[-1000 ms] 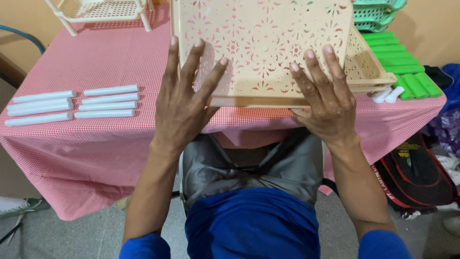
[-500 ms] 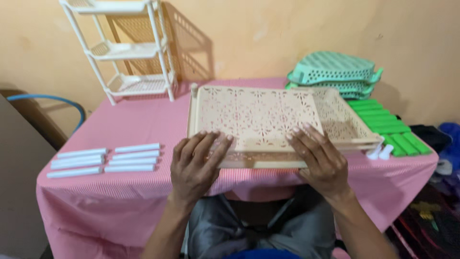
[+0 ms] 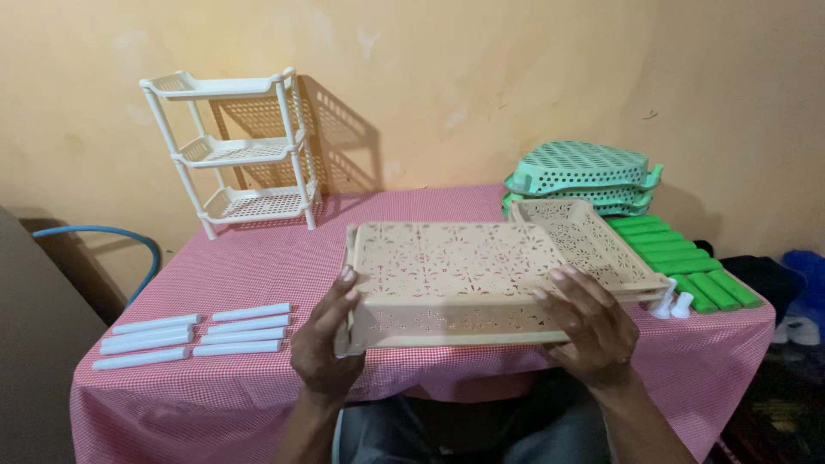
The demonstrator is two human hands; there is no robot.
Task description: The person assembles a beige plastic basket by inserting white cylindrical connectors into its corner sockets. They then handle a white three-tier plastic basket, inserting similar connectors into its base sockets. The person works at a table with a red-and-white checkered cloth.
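A beige plastic tray (image 3: 451, 275) with a pierced floral pattern lies upside down, its near edge lifted over the table's front. My left hand (image 3: 325, 344) grips its near left corner. My right hand (image 3: 589, 331) grips its near right corner. Both thumbs rest on top and the fingers curl under the rim. A second beige tray (image 3: 593, 245) lies open side up just behind and to the right.
The table wears a pink checked cloth (image 3: 258, 266). Several white tubes (image 3: 193, 333) lie at the left front. A white three-tier rack (image 3: 236, 150) stands at the back left. Green trays (image 3: 584, 176) are stacked at the back right, green tubes (image 3: 683, 258) beside them, two white caps (image 3: 673, 305) near the edge.
The view has tilted up from my lap to the wall. My hands went from lying flat on the tray's top to gripping its near corners, and the tray's near edge has risen.
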